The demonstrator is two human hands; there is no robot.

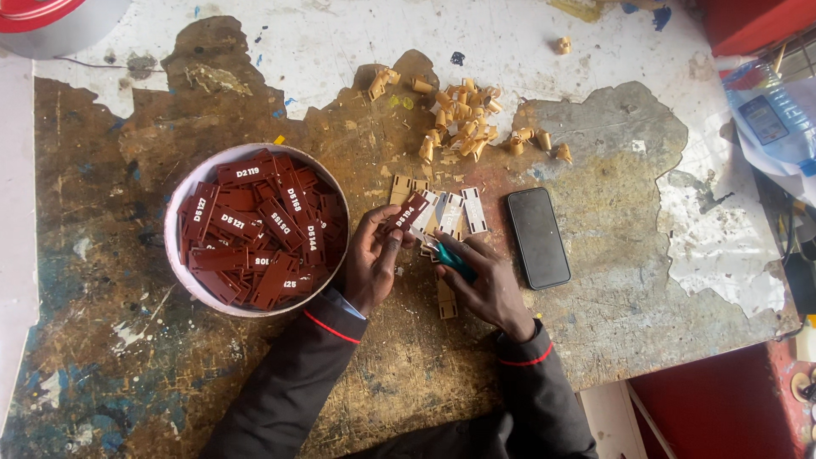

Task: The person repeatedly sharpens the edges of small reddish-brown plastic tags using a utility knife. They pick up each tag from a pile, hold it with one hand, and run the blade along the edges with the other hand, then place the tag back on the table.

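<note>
A dark red tag [409, 212] is pinched by the left hand [371, 259] just right of the round tub of tags [189, 194]. A teal tool [455, 259] is gripped by the right hand [489, 285], beside white strips [473, 210] and a black phone [537, 237].

Crowded middle, open near edge
A bowl [197, 183] of tags, a phone [537, 237] and tan offcuts [463, 119] ring the hands; the table [110, 357] lies bare toward the near-left corner.
</note>
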